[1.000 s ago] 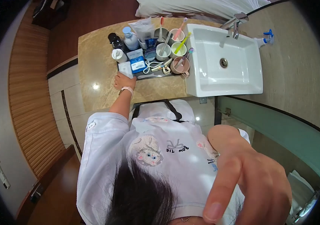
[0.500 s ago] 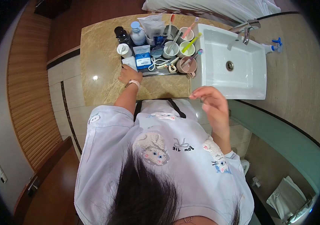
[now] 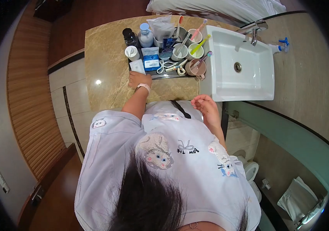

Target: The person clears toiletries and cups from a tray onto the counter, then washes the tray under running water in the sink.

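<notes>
My left hand is at the front left corner of a dark tray, closed around the lower end of a white tube; its fingertips are partly hidden. Right behind the tube are a white-capped bottle and a blue-and-white pouch. My right hand hovers in front of the counter edge, fingers loosely bent and apart, with nothing visible in it. Nearest to it on the tray is a brownish mug with a toothbrush leaning in it.
Also on the tray stand a black bottle, a light-blue pump bottle and several cups with toothbrushes. A white sink with a metal faucet adjoins the marble counter. A blue-topped spray bottle is beyond it.
My right hand has dropped down and left, closer to my body, its fingers more bent. My left hand stays at the tray corner. The whole view has shifted slightly.
</notes>
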